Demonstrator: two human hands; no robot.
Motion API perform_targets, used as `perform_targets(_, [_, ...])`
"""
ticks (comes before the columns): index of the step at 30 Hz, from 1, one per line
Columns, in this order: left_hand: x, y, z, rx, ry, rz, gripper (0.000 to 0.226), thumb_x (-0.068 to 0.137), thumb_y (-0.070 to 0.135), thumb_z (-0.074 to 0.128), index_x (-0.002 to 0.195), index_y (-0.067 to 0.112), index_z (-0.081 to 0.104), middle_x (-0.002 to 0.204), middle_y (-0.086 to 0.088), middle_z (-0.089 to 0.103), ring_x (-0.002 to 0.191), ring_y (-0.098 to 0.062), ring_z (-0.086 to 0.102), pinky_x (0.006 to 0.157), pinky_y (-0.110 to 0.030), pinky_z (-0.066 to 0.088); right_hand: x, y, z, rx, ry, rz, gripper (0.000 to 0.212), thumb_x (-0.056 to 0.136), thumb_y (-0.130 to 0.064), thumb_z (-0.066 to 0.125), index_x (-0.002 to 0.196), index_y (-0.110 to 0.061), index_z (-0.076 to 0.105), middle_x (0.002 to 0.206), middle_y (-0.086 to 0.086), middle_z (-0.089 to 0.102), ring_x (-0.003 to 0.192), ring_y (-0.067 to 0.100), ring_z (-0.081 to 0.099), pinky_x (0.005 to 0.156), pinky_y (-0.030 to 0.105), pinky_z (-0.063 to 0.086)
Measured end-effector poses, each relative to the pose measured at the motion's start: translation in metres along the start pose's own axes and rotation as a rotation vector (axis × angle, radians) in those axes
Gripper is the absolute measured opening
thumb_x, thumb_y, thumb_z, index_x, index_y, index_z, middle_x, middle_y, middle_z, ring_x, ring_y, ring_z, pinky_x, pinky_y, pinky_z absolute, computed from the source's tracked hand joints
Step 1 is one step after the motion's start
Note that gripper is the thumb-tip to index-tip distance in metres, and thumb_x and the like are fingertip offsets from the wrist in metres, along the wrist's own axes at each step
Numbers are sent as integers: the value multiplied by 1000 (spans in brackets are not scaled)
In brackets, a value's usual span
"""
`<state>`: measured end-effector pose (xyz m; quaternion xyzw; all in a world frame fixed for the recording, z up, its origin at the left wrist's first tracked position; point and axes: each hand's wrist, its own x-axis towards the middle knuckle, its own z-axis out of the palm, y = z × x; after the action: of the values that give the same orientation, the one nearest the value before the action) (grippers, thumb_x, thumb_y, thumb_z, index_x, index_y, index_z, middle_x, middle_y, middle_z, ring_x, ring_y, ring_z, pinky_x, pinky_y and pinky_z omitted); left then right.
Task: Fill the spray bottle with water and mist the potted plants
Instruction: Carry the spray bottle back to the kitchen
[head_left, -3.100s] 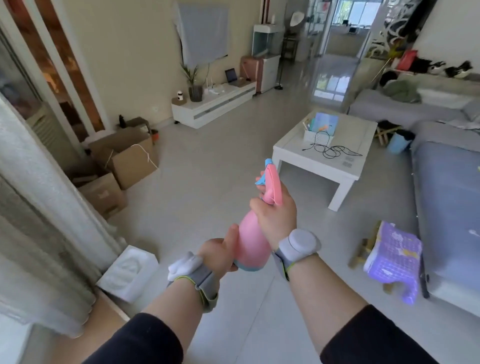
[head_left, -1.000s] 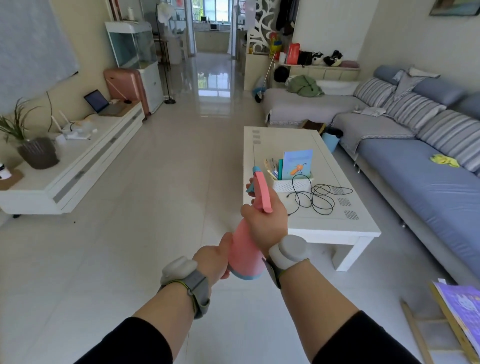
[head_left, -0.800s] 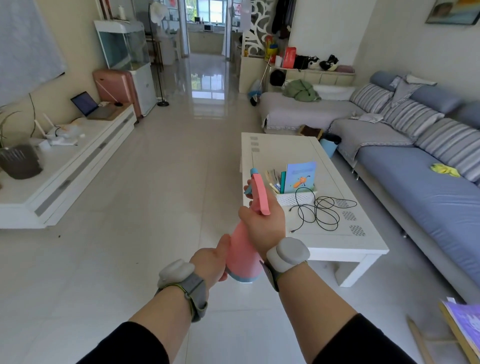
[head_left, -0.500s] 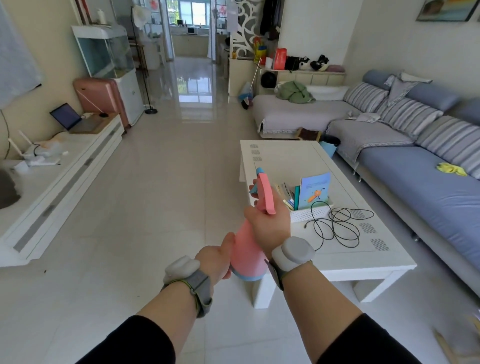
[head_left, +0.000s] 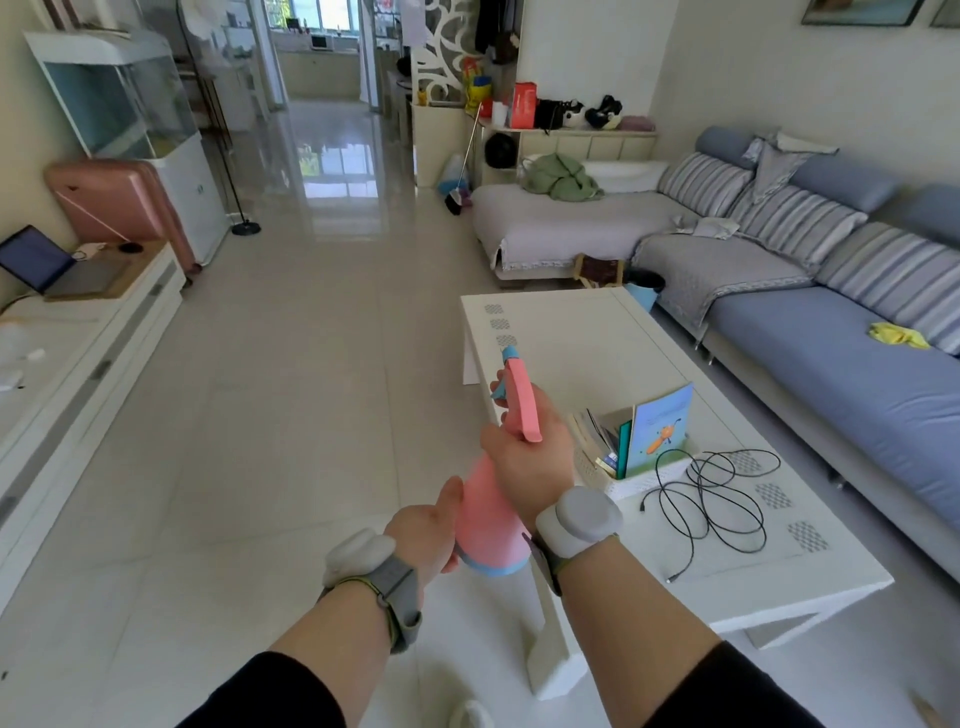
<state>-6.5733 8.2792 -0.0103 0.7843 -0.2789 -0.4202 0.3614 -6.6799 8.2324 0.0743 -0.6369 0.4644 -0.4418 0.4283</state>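
Pink spray bottle (head_left: 491, 512) at lower centre of frame, 2 hands on it: right hand (head_left: 530, 462) wraps neck, left hand (head_left: 423, 535) cups base. No plant visible; filling unconfirmed, misting not begun.

Head camera looks down-forward, close over forearms

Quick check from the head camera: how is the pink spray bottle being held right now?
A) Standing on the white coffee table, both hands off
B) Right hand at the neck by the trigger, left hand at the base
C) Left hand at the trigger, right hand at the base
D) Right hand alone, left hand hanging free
B: the right hand wraps the neck of the spray bottle below the trigger, and the left hand supports its base.
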Motion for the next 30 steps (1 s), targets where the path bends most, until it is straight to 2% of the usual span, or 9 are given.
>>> perform_targets(3, [56,28,-4,-22,-15,17,62,90,59,40,58,9,59,48,-4,61,45,-20,57,73,-32,57,61,8,18,23,-14,18,48,75,-4,55,103,-42,51,88,-15,58,72,-11,53,54,0,38])
perform_targets(8, [150,92,-13,-91,2,14,62,91,58,42,64,6,63,58,-10,65,51,-24,59,79,-37,59,175,8,45,34,-29,13,41,75,-2,56,105,-31,57,82,-16,56,70,-1,53,62,17,40])
perform_targets(11, [201,126,-21,-74,22,21,61,92,56,41,62,7,60,50,-6,61,44,-19,56,68,-31,56,234,9,65,29,-35,14,42,75,-4,56,105,-34,56,89,-16,58,73,-4,55,62,15,41])
perform_targets(14, [240,146,-26,-101,7,9,59,92,55,42,61,7,59,53,-7,61,46,-22,56,71,-31,56,277,16,85,22,-44,8,44,74,-5,55,105,-36,56,86,-13,58,69,-2,54,61,15,40])
perform_targets(18, [310,173,-42,-87,16,-12,58,92,53,44,57,8,53,46,-4,55,39,-18,52,46,-15,45,347,26,120,10,-44,3,44,75,-3,55,108,-31,57,89,-16,58,75,-5,54,62,12,40])
perform_targets(22, [389,208,-64,-56,-12,19,59,93,53,43,57,7,54,47,-5,56,40,-19,52,54,-21,47,421,32,161,13,-4,3,41,75,-3,56,107,-29,59,73,-13,52,67,-4,52,55,5,38])
perform_targets(24, [435,229,-78,-25,-26,26,60,93,53,42,55,8,53,42,-3,55,36,-16,51,48,-17,44,465,33,186,10,18,13,44,75,-4,55,109,-31,58,77,-13,55,72,-6,54,55,4,38])
perform_targets(27, [494,264,-96,-23,-20,10,62,93,53,43,51,8,52,32,-1,51,24,-11,44,29,-11,31,523,29,212,25,65,28,44,74,-4,55,109,-30,59,86,-15,59,72,-10,52,57,1,37])
perform_targets(30, [524,288,-101,-51,-41,-23,60,93,51,46,55,5,54,45,-8,55,35,-18,48,28,-12,31,557,33,226,14,73,21,43,73,-4,56,107,-29,59,84,-15,59,70,-8,53,56,3,38])
